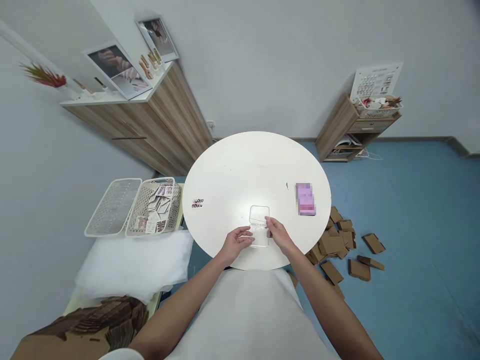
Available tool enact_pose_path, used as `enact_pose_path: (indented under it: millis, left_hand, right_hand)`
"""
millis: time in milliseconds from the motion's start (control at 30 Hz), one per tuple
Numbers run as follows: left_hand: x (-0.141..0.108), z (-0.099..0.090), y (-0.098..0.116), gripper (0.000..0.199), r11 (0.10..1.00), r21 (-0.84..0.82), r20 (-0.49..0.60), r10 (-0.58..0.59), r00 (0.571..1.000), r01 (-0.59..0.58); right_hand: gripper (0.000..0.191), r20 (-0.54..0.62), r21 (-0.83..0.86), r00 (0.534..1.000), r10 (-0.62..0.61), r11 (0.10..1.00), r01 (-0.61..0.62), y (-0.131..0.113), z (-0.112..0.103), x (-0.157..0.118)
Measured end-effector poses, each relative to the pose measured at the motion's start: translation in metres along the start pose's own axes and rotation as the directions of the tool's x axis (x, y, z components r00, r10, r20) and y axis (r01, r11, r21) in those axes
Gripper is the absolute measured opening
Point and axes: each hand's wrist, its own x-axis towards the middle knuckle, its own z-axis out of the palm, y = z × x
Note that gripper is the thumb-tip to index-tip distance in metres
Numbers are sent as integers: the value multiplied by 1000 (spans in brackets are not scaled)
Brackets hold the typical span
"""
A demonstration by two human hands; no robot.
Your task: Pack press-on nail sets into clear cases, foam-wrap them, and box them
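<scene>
A clear plastic hinged case (258, 237) lies opened out near the front edge of the white oval table (247, 160). Its lid half (259, 214) points away from me. My left hand (236, 243) grips the left side of the case, thumb and fingers at its edge. On the opposite side, my right hand (278, 233) pinches the case close to the hinge. Whatever may lie inside the clear case is too faint to make out. To the left on the table sits a small group of dark, shiny round pieces (197, 203).
A pixelated purple item (306, 199) and a tiny dark scrap (287, 186) lie right on the table. Left stand a white basket of small packets (153, 210), another white basket (114, 207) and white foam sheets (131, 260). Brown cardboard boxes (333, 245) litter the floor at right.
</scene>
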Motion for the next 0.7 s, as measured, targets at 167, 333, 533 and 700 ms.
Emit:
enact_pose_path:
  millis: [167,333,533,700]
  left_hand:
    - [7,0,-15,54,1000,-7,-58,7,998,-8]
    - [18,-1,-31,53,998,48,-109,-22,994,27]
    - [39,4,-47,40,982,184,-147,-19,989,47]
    - [51,9,-56,43,915,392,-237,-1,972,96]
  right_hand:
    - [52,-75,-47,997,-28,999,25,23,-2,-17]
    - [57,-8,-128,1000,3,992,-4,49,0,-29]
    - [63,7,-284,1000,25,958,-22,64,0,-12]
    - [72,0,-357,997,77,931,-72,73,-2,0]
